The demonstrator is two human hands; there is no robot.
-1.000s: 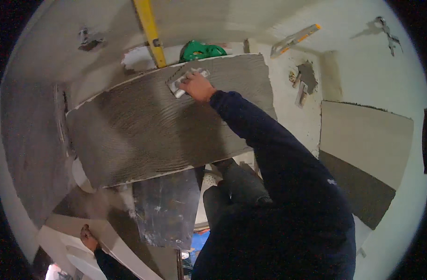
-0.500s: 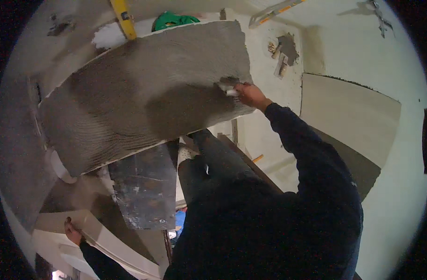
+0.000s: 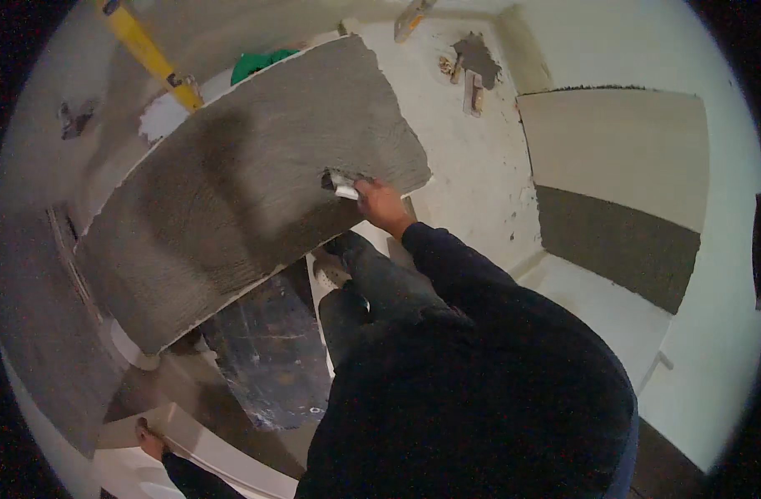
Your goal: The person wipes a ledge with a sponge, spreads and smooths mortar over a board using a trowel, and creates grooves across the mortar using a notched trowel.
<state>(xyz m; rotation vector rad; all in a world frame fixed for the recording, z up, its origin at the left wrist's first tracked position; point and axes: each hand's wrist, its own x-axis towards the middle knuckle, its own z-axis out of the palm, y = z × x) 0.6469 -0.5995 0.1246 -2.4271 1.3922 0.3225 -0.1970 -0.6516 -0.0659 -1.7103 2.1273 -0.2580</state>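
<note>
A trowel with a pale handle is in my right hand, its fingers wrapped round the handle. Its blade rests on the grey mortar coat of a large slab, right of the slab's middle and close to its near edge. Fine ridges run across the mortar, mostly toward the left. At lower left, my left hand grips the edge of a white basin-like fixture; part of its fingers is hidden.
A yellow spirit level leans at the slab's far left edge, near a green cloth or bag. Another trowel lies beside a mortar patch. A dark, stained board is under the slab's near side. A half-mortared panel is at right.
My right hand and the trowel have moved left and nearer across the slab. The whole view has turned slightly. My left hand stays on the white fixture.
</note>
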